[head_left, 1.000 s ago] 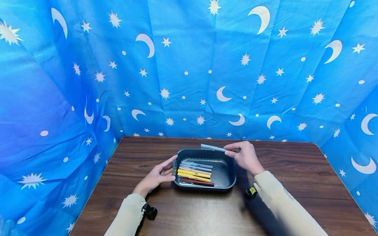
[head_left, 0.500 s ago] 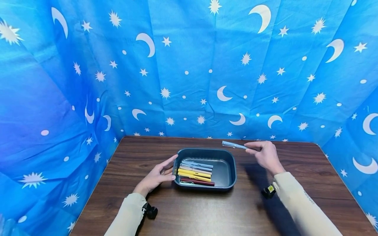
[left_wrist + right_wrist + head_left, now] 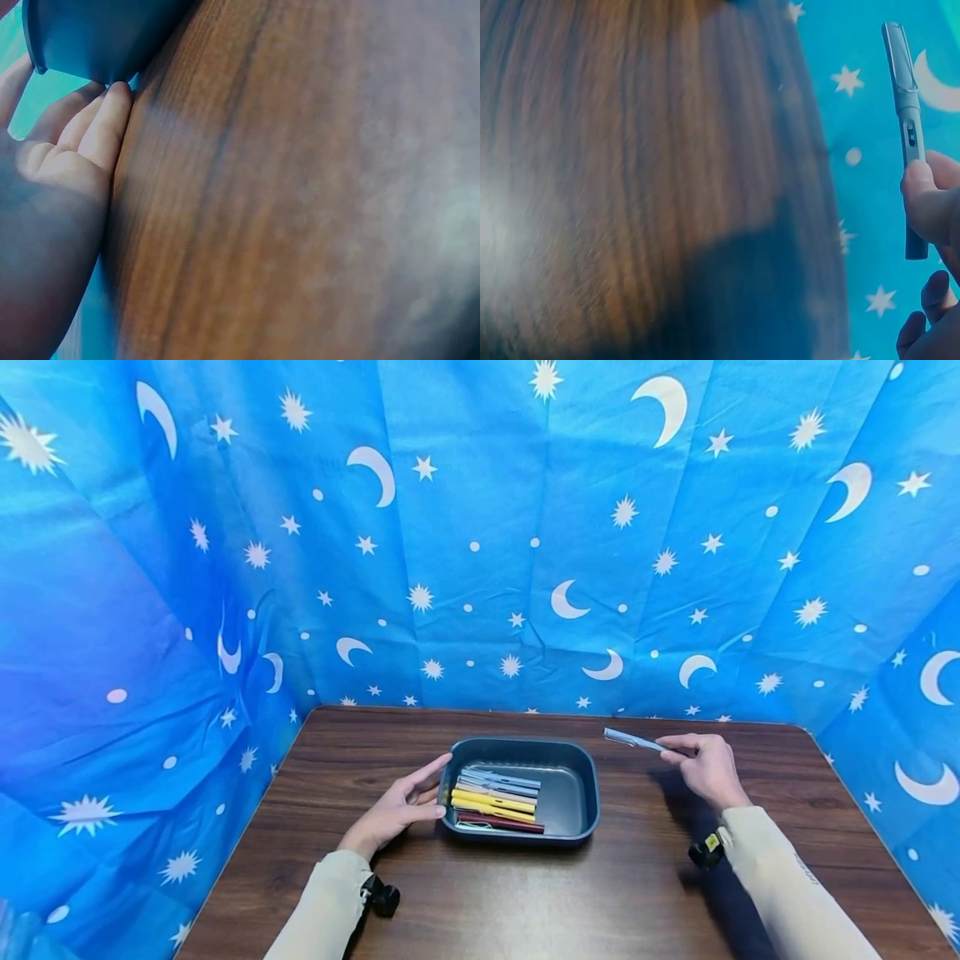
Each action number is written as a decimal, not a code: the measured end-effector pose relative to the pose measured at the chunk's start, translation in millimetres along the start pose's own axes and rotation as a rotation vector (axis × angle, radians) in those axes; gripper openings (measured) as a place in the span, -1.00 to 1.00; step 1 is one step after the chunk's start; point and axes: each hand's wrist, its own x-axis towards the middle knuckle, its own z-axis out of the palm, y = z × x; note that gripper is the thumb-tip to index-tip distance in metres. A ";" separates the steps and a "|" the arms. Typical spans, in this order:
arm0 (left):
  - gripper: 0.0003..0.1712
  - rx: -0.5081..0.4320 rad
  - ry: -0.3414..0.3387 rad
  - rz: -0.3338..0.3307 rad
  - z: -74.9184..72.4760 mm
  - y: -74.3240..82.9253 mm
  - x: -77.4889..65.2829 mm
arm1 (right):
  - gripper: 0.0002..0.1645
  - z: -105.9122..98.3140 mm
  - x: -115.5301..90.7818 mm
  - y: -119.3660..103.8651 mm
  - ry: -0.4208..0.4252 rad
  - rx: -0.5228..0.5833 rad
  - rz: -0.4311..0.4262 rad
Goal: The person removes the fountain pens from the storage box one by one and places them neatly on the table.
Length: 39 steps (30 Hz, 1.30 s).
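Pen (image 3: 632, 739) moved rightward over wood-grained table (image 3: 525, 902), starry blue cloth (image 3: 495, 502) behind.

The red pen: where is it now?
In the head view, the red pen lies at left in the tray, along its near side, beside the yellow pens.

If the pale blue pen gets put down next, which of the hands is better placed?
The right, most likely. The right hand pinches the pale blue pen, off to the right of the dark tray. The left hand touches the tray's left end, across the tray from the pen.
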 end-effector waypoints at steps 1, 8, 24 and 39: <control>-0.08 0.001 0.000 0.000 -0.2 -0.4 0.1 | -0.79 0.6 -0.5 2.6 -0.004 -0.005 0.005; -0.08 0.006 -0.003 0.008 -1.8 -2.3 -0.3 | -0.83 8.5 -2.4 20.3 -0.011 -0.020 -0.019; -0.09 0.017 0.011 -0.006 0.4 0.3 -1.3 | -0.84 23.6 0.6 34.9 -0.082 -0.093 0.003; -0.10 0.015 0.010 -0.004 1.5 3.2 -2.5 | -0.84 30.4 3.5 39.4 -0.072 -0.117 -0.014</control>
